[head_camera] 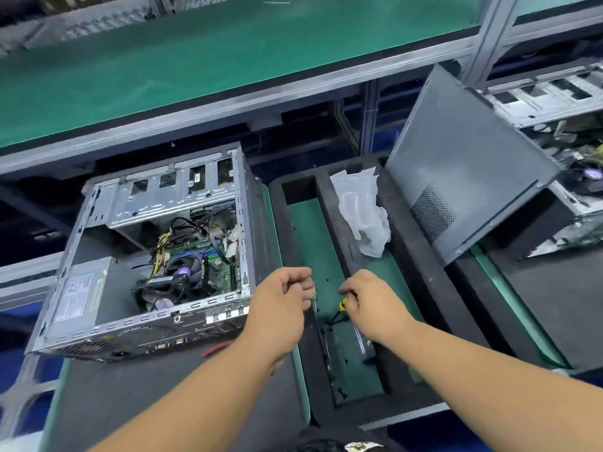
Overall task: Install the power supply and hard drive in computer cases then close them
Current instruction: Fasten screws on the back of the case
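An open computer case point(98, 223) lies on its side at the left, motherboard and cables exposed. A grey power supply point(81, 291) with a white label sits in its near-left corner. My left hand point(284, 298) hovers just right of the case with fingers loosely curled, holding nothing I can see. My right hand point(368, 298) grips a small screwdriver with a yellow and black handle point(342, 305) over the foam tray's green floor point(310, 243). A grey side panel point(463, 164) leans tilted at the right.
The black foam tray point(349, 230) has two compartments; a crumpled clear plastic bag point(365, 210) lies in the right one. A red-handled tool point(217, 349) lies in front of the case. Another open case point(554, 99) stands at the far right. A green shelf point(195, 60) runs overhead.
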Demonstrator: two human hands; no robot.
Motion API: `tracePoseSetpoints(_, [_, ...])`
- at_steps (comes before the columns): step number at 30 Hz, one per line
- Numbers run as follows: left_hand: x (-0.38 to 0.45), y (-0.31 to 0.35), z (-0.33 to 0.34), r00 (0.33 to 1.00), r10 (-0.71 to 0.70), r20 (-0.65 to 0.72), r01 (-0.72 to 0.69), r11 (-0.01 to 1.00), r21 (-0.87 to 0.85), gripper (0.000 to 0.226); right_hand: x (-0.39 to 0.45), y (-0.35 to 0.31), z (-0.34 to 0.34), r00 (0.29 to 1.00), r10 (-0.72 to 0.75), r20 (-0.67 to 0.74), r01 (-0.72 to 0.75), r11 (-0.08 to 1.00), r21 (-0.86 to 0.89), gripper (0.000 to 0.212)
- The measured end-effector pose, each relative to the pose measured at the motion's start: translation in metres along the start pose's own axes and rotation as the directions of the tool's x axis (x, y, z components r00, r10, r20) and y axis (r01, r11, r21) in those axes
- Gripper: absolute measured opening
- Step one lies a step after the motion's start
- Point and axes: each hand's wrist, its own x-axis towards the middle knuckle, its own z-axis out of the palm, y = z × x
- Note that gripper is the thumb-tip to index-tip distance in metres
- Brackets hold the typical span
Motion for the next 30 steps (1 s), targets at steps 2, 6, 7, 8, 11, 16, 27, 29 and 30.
tracePoseSetpoints(2, [0.000, -0.012, 0.004, 0.997, -0.079, 0.020, 0.078, 0.997, 0.026, 0.032, -0.002, 0.005, -0.002, 1.000, 0.003, -0.005, -0.003, 1.000, 0.031, 0.027])
tracePoseSetpoints(6, [0.002, -0.037, 0.010, 0.980, -0.200, -0.014, 0.201, 0.978, 0.062, 0.039, -0.004, 0.008, 0.003, 1.000, 0.002, 0.025, -0.003, 0.999, 0.042, 0.025])
tracePoseSetpoints(7, [0.003, -0.042, 0.010, 0.974, -0.224, -0.030, 0.226, 0.972, 0.066, 0.039, -0.005, 0.008, 0.005, 0.999, -0.001, 0.035, 0.000, 0.999, 0.038, 0.025])
tracePoseSetpoints(8, [0.005, -0.047, 0.010, 0.968, -0.245, -0.045, 0.248, 0.967, 0.064, 0.039, -0.005, 0.007, 0.006, 0.999, -0.004, 0.042, 0.003, 0.999, 0.038, 0.025])
tracePoseSetpoints(11, [0.010, -0.059, 0.010, 0.953, -0.288, -0.092, 0.292, 0.956, 0.028, 0.036, -0.005, 0.007, 0.004, 0.999, -0.008, 0.050, 0.005, 0.997, 0.074, 0.025])
tracePoseSetpoints(16, [0.018, -0.071, 0.010, 0.930, -0.349, -0.115, 0.347, 0.937, -0.033, 0.026, -0.006, 0.006, -0.023, 1.000, 0.015, -0.024, -0.010, 0.982, 0.188, 0.025])
tracePoseSetpoints(27, [0.033, -0.064, 0.026, 0.870, -0.455, 0.189, 0.492, 0.824, -0.280, 0.037, -0.011, -0.011, -0.081, 0.988, 0.147, -0.054, -0.077, 0.756, 0.650, 0.032])
tracePoseSetpoints(29, [0.034, -0.067, 0.028, 0.881, -0.425, 0.208, 0.473, 0.813, -0.340, 0.030, -0.011, -0.011, -0.082, 0.987, 0.145, -0.066, -0.065, 0.742, 0.667, 0.026])
tracePoseSetpoints(30, [0.034, -0.069, 0.027, 0.886, -0.426, 0.183, 0.464, 0.818, -0.341, 0.028, -0.011, -0.008, -0.081, 0.984, 0.154, -0.091, -0.056, 0.750, 0.659, 0.025])
